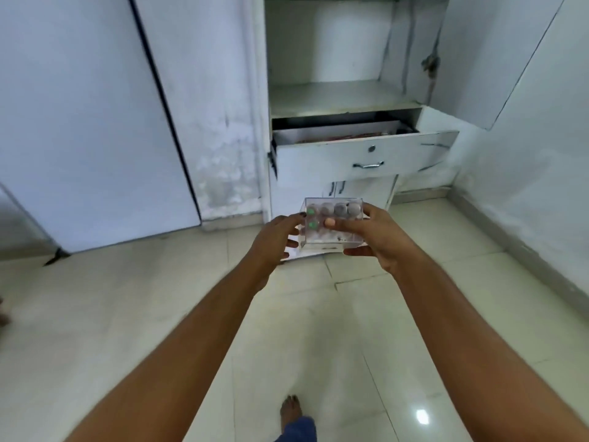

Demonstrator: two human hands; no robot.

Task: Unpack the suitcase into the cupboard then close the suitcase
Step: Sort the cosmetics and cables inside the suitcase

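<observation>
Both hands, left (276, 239) and right (379, 232), grip a clear box (333, 226) by its ends, held level toward the open cupboard (344, 97), likely for shelving.

I have just 1 view, head-worn, wide-angle, looking forward and down: my outstretched arms near, the floor (159, 314) below, the open cupboard (334, 97) far ahead.
</observation>
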